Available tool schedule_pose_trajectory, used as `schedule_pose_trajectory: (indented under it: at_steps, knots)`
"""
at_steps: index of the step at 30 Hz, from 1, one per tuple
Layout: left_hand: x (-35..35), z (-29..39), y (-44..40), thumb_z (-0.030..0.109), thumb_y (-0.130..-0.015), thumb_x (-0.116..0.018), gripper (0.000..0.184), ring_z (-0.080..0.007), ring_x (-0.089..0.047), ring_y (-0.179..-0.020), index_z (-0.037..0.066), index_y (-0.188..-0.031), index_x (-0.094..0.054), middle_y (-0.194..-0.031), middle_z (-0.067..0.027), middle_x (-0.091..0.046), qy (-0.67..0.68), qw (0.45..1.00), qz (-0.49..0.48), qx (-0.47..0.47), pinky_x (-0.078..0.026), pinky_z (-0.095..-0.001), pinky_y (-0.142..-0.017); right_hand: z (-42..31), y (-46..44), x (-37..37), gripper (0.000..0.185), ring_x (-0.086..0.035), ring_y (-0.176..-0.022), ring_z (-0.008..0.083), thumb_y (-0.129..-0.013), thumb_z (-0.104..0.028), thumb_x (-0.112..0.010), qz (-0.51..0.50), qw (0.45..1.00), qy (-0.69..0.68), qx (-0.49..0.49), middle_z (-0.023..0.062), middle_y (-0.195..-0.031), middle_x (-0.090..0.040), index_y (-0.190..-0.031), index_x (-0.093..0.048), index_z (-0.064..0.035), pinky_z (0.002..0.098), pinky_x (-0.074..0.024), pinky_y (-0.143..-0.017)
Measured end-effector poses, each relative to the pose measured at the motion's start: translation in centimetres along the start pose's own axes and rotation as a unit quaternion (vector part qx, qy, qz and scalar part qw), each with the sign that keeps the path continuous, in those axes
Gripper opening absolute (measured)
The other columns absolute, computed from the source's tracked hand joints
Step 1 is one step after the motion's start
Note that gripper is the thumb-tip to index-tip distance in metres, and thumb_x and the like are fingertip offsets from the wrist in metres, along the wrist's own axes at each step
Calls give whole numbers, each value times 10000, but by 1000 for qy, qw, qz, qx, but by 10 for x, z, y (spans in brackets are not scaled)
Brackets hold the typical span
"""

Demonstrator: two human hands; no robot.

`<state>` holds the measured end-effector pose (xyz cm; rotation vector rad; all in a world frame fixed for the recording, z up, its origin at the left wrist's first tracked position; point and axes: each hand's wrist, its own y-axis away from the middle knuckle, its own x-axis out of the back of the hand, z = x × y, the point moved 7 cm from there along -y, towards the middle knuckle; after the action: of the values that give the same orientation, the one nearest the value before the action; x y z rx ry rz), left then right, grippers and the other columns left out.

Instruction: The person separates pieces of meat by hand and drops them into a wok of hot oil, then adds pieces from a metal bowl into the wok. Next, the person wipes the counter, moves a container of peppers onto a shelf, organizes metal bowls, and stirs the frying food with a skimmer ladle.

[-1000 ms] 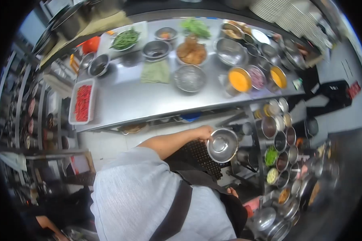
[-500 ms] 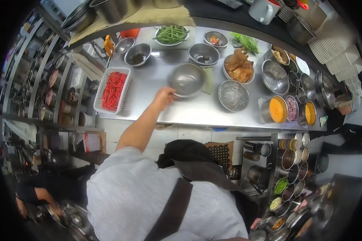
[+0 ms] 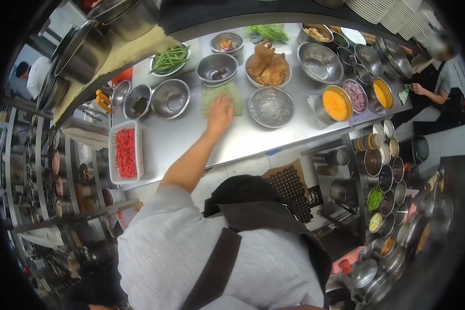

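My left hand (image 3: 220, 113) lies on a folded pale green cloth (image 3: 235, 94) on the steel table, fingers stretched out over it. To its left stands an empty-looking metal bowl (image 3: 170, 99), apart from the hand. Just beyond the cloth is another metal bowl (image 3: 217, 68) with a little dark stuff at its bottom. A metal bowl with whitish residue inside (image 3: 271, 107) sits to the right of the cloth. Behind that, a bowl holds browned whole poultry (image 3: 268, 67). My right hand is out of view.
A white basket of red chillies (image 3: 125, 153) stands at the table's left end; green beans (image 3: 169, 59) are behind. On the right are orange liquid (image 3: 337, 103) and chopped purple onion (image 3: 355, 96). A shelf edge (image 3: 206, 45) overhangs the back. Another person (image 3: 439, 88) is at far right.
My left hand has let go of the metal bowl, which now stands farther left beside the dark-filled bowl. The hand has moved onto the green cloth. The view has turned to the right.
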<state>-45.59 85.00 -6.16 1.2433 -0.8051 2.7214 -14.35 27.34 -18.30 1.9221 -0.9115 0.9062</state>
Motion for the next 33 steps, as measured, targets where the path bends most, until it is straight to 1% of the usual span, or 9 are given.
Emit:
schedule_pose_trajectory:
  at_steps: [4, 6, 9, 18, 19, 21, 24, 27, 33]
  knots:
    - [-48, -21, -5, 218, -879, -517, 361, -328, -360, -1279, 116, -1224, -550, -1389, -146, -390, -94, 986, -132, -35, -300, -488, -1027, 52, 37, -15, 270, -656, -823, 337, -828, -251, -617, -48, 996, 32, -70, 206, -841, -664, -923, -675, -6, 401, -488, -715]
    - [-63, -33, 10, 305, -924, -418, 479, -343, -187, -1371, 156, -1378, -390, -1479, -135, -242, -213, 965, -144, -48, -162, -551, -1082, 70, 56, -16, 273, -663, -815, 329, -825, -255, -616, -28, 989, 15, -144, 210, -817, -663, -898, -678, 0, 397, -492, -711]
    - [-69, -34, 17, 386, -941, -332, 559, -348, -53, -1403, 192, -1455, -233, -1516, -127, -144, -232, 946, -228, 7, -53, -575, -1097, 88, 61, -34, 262, -669, -800, 315, -824, -241, -612, -56, 991, -6, -123, 213, -795, -662, -887, -678, 4, 390, -495, -708]
    - [-70, -36, 15, 498, -875, -417, 702, -379, 18, -1403, 204, -1469, -184, -1537, -128, -38, -221, 920, -319, 53, -27, -609, -1081, -9, 32, -30, 250, -657, -811, 342, -845, -215, -596, 2, 998, -42, -54, 206, -827, -663, -924, -670, 10, 386, -489, -711]
    - [-61, -29, 7, 498, -875, -417, 702, -379, 18, -1403, 204, -1469, -184, -1537, -128, -38, -225, 922, -312, 47, -27, -609, -1081, -10, 22, -35, 245, -647, -838, 353, -840, -205, -600, -66, 994, -53, -64, 208, -858, -661, -943, -669, 6, 392, -486, -729]
    - [-51, -17, 7, 459, -820, -534, 733, -358, -48, -1405, 190, -1447, -264, -1532, -138, -75, -218, 888, -401, 52, -94, -596, -1085, -19, 15, -34, 249, -646, -842, 350, -836, -205, -602, -36, 996, -61, -47, 210, -864, -661, -951, -669, 5, 394, -486, -734]
    - [-49, -34, 6, 378, -779, -624, 661, -357, -198, -1373, 145, -1363, -420, -1485, -173, -229, -67, 952, -300, -11, -210, -546, -1081, -14, 9, -34, 251, -645, -847, 347, -826, -200, -607, 8, 997, -61, -40, 213, -872, -661, -961, -671, 2, 396, -485, -749]
    - [-31, -21, 37, 278, -762, -642, 492, -346, -407, -1257, 84, -1207, -563, -1346, -188, -446, 30, 978, -204, -36, -340, -443, -1037, -3, 16, -32, 236, -661, -750, 310, -824, -198, -617, 23, 995, -72, -70, 207, -799, -665, -936, -677, 1, 392, -493, -700]
    - [-22, 47, 69, 160, -754, -613, 319, -335, -598, -993, 35, -1046, -636, -1084, -172, -625, 113, 957, -258, -63, -468, -375, -877, 23, 54, -32, 220, -604, -503, 228, -818, -200, -624, -1, 988, -60, -139, 137, -566, -606, -879, -689, 2, 352, -465, -518]
